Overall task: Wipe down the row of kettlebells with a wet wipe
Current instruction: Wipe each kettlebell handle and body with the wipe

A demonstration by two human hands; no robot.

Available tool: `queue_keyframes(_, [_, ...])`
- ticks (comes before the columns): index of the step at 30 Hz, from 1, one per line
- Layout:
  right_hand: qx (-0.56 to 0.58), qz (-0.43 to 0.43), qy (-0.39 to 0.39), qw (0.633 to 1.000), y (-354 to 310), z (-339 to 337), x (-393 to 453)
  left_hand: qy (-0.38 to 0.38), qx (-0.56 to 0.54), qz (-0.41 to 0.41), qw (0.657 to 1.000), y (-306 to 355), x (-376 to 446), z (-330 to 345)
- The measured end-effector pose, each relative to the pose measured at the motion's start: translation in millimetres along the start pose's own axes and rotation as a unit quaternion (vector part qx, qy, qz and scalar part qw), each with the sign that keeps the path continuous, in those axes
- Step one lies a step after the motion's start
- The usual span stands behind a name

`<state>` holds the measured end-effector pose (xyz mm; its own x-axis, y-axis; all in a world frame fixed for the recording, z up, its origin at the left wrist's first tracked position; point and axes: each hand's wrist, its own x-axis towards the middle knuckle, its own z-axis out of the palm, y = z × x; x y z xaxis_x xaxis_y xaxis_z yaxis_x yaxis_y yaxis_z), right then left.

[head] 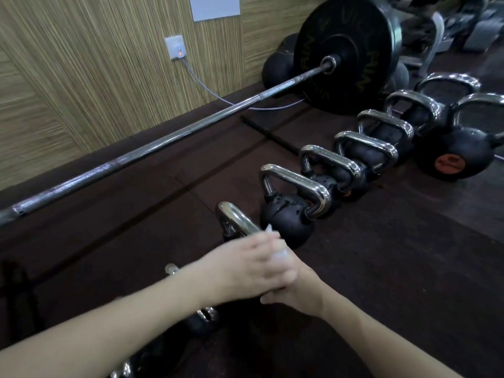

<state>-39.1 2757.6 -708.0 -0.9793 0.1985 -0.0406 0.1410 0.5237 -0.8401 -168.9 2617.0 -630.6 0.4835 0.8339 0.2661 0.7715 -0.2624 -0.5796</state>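
A row of black kettlebells with chrome handles runs from bottom centre to upper right. The closest clearly seen kettlebell (286, 222) has water drops on its ball. Just before it, another kettlebell's chrome handle (234, 221) disappears under my hands. My left hand (251, 266) lies blurred over my right hand (296, 291), fingers closed around a white wet wipe (281, 253) that pokes out at its fingertips above that handle. The right hand is mostly covered, and what it grips is hidden. More chrome handles (207, 313) show under my forearms.
A long barbell (152, 151) with a large black plate (346, 55) lies along the wood-patterned wall on the left. A bigger kettlebell with an orange label (458, 154) stands right of the row. A cable (207, 88) runs from a wall socket. Dark rubber floor lies to the right.
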Motion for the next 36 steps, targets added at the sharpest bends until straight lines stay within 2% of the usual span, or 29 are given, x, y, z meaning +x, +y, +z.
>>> queue_keyframes(3, [-0.004, 0.036, 0.014, 0.999, 2, -1, -1, -0.065, -0.162, -0.113, 0.978, -49, -3, -21])
queue_keyframes(6, [-0.003, 0.034, 0.007, 0.999, 3, -1, -1, -0.14, -0.271, -0.274, 0.912, -80, -27, -19])
queue_keyframes(9, [-0.023, 0.052, 0.003, 0.998, 1, -3, 0, -0.137, -0.349, -0.385, 0.843, -78, -39, -12])
queue_keyframes(11, [-0.046, 0.057, -0.005, 0.997, 2, -3, 1, -0.125, -0.376, -0.408, 0.823, -73, -36, -12])
queue_keyframes(12, [-0.056, 0.057, -0.001, 0.997, 1, -1, 1, -0.127, -0.36, -0.398, 0.834, -70, -34, -14])
queue_keyframes(15, [-0.08, 0.092, -0.005, 0.992, -6, 1, 2, -0.116, -0.225, -0.3, 0.92, -50, -24, -23])
queue_keyframes(17, [-0.137, 0.101, -0.038, 0.985, -12, -7, 3, -0.149, -0.185, -0.246, 0.94, -28, -8, -34])
queue_keyframes(19, [-0.21, 0.108, -0.1, 0.967, -22, -22, 6, -0.176, -0.187, -0.199, 0.946, -14, 2, -42])
queue_keyframes(22, [-0.313, 0.167, -0.192, 0.915, -33, -57, 14, -0.19, -0.191, -0.174, 0.947, -21, 0, -45])
queue_keyframes(24, [-0.357, 0.223, -0.212, 0.882, -33, -85, 27, -0.181, -0.199, -0.197, 0.943, -35, -10, -41])
queue_keyframes(26, [-0.37, 0.25, -0.219, 0.867, -23, -111, 32, -0.192, -0.217, -0.252, 0.923, -46, -23, -37])
queue_keyframes(28, [-0.389, 0.245, -0.213, 0.862, -3, -134, 35, -0.19, -0.217, -0.294, 0.911, -51, -34, -32])
queue_keyframes(32, [-0.372, 0.236, -0.182, 0.879, 34, -166, 37, -0.207, -0.134, -0.258, 0.934, -51, -34, -32])
queue_keyframes(36, [-0.319, 0.249, -0.158, 0.901, 52, -185, 48, -0.219, -0.101, -0.245, 0.939, -59, -27, -40])
